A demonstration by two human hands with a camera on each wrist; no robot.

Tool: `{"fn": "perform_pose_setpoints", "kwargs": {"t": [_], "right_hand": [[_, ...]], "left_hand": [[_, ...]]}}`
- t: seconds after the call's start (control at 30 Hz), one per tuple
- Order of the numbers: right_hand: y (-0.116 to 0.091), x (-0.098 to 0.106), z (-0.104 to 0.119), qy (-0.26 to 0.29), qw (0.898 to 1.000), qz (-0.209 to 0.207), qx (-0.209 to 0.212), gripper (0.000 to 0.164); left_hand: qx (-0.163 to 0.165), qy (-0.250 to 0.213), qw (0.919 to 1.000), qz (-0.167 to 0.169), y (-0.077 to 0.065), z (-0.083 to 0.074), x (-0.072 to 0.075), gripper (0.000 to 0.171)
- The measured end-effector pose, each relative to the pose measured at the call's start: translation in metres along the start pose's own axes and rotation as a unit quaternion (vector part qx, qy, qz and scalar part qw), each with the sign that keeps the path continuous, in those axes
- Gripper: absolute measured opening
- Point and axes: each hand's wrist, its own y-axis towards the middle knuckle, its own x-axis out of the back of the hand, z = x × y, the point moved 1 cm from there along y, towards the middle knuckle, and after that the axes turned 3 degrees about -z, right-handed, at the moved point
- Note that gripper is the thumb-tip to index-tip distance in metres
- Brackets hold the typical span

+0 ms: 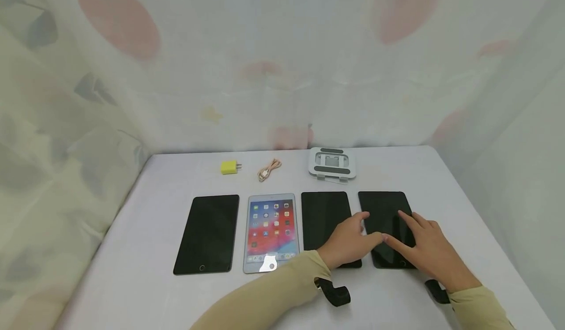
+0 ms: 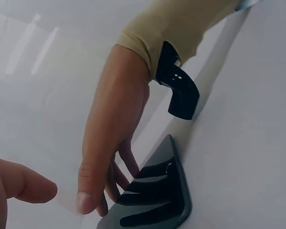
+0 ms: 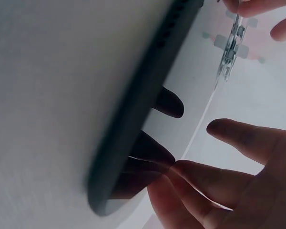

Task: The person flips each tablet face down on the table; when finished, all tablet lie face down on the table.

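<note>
My right hand (image 1: 436,252) reaches over the rightmost black tablet (image 1: 381,206), its fingers spread and fairly straight. In the right wrist view, fingertips (image 3: 178,164) of that hand meet their dark reflections on the glossy tablet (image 3: 133,114). My left hand (image 1: 349,241) hangs over the right side of another black tablet (image 1: 324,212), its fingers loosely extended over the dark screen (image 2: 155,191). In the head view, its thumb overlaps the right thumb. Neither hand grips anything. Both tablets lie flat, partly covered by the hands.
Farther left lie a silver tablet (image 1: 272,222) with a lit home screen and a black tablet (image 1: 209,232). Along the back are a yellow charger plug (image 1: 229,167), a coiled cable (image 1: 269,170) and a white folding stand (image 1: 332,163). Floral curtains (image 1: 265,75) surround the white table (image 1: 145,251).
</note>
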Motion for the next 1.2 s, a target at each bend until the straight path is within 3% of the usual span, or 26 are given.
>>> {"fn": "perform_pose_setpoints", "kwargs": {"t": [0.23,0.47,0.83,1.2], "right_hand": [[0.001,0.001,0.000,0.007,1.000,0.003,0.006,0.100],[0.002,-0.003,0.000,0.004,1.000,-0.001,0.001,0.100],[0.003,-0.004,0.005,0.006,1.000,-0.009,-0.007,0.102],[0.006,-0.003,0.005,0.002,1.000,-0.017,-0.002,0.100]], "left_hand": [[0.011,-0.023,0.9997,-0.002,0.003,-0.005,-0.003,0.071],[0.019,-0.058,0.9977,-0.031,0.006,-0.002,-0.009,0.070],[0.034,-0.135,0.9869,-0.082,0.009,0.001,-0.016,0.070],[0.019,-0.187,0.9749,-0.119,0.011,0.001,-0.018,0.065]]}}
